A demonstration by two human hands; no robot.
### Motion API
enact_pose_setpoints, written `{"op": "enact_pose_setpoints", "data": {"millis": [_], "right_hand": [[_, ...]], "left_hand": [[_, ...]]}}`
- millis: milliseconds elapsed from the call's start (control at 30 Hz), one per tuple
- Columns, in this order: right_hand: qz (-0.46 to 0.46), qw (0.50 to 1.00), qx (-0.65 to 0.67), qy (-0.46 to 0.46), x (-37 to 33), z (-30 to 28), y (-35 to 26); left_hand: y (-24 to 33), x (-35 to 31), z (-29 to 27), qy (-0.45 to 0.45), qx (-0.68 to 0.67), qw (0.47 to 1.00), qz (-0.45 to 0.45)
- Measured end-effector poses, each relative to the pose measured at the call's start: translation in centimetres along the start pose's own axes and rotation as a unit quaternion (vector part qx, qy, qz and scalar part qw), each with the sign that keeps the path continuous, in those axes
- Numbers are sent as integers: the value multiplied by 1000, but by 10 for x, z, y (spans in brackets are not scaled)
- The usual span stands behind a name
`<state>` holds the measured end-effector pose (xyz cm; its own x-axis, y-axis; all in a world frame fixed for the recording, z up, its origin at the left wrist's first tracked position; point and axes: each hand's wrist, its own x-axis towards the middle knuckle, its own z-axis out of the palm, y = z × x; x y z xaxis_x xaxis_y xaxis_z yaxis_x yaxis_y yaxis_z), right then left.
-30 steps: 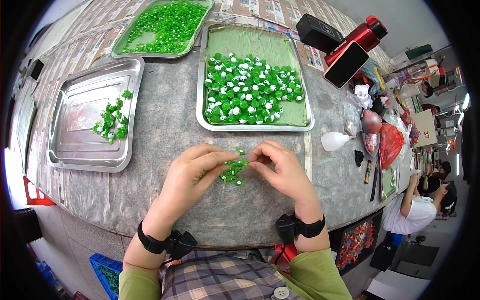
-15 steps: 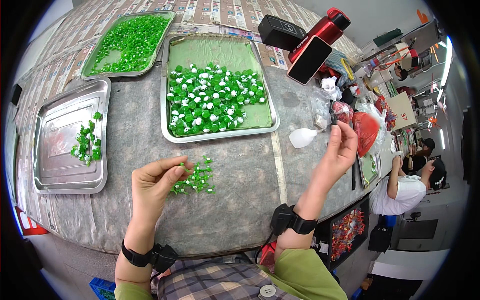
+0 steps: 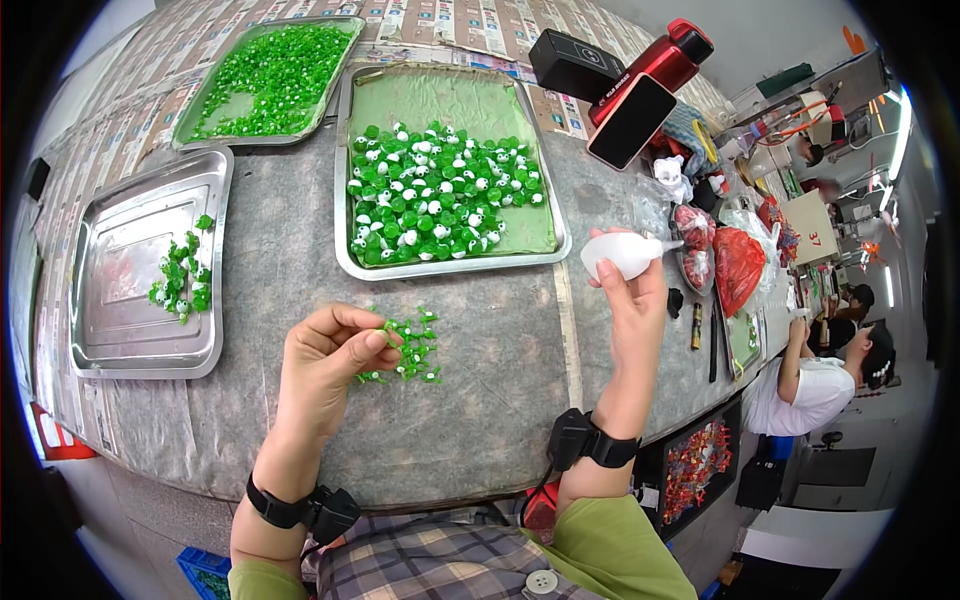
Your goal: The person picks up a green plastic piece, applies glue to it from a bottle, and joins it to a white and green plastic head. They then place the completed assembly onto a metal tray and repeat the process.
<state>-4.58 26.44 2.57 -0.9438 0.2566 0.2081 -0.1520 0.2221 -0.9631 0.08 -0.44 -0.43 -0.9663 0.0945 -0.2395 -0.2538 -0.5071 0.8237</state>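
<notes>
My left hand (image 3: 335, 365) is closed in a pinch on a small green plastic piece (image 3: 386, 332), mostly covered by the fingertips. Just beyond it on the grey cloth lies a cluster of small green pieces with white dots (image 3: 412, 352). My right hand (image 3: 637, 305) grips a white squeeze bottle (image 3: 618, 254), tilted on its side, its thin nozzle pointing right. Past both hands sits a metal tray (image 3: 455, 268) lined in green, heaped with green and white eyeball-like beads (image 3: 440, 195).
A metal tray (image 3: 115, 270) at left holds several green pieces; another tray (image 3: 265, 85) of green bits lies behind it. Far right are a phone (image 3: 632, 120), red flask (image 3: 660, 65), black box (image 3: 575, 65) and red bags (image 3: 738, 270). A person (image 3: 800, 380) sits at right.
My right hand has let go of a small dark item and taken up the white squeeze bottle from the table. My left hand has shifted slightly right, still pinching.
</notes>
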Motion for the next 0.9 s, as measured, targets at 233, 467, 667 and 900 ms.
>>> {"op": "enact_pose_setpoints", "data": {"millis": [233, 467, 667, 900], "right_hand": [[-112, 991, 68, 0, -25, 35, -52], [-137, 986, 93, -28, -41, 56, -53], [-220, 971, 66, -71, -47, 65, -44], [-226, 970, 26, -88, -48, 64, -42]], "left_hand": [[4, -2, 0, -33, -31, 997, -63], [1, 1, -3, -60, -73, 992, -84], [0, 0, -5, -53, -82, 991, -88], [-2, 1, -3, -56, -84, 991, -86]]}}
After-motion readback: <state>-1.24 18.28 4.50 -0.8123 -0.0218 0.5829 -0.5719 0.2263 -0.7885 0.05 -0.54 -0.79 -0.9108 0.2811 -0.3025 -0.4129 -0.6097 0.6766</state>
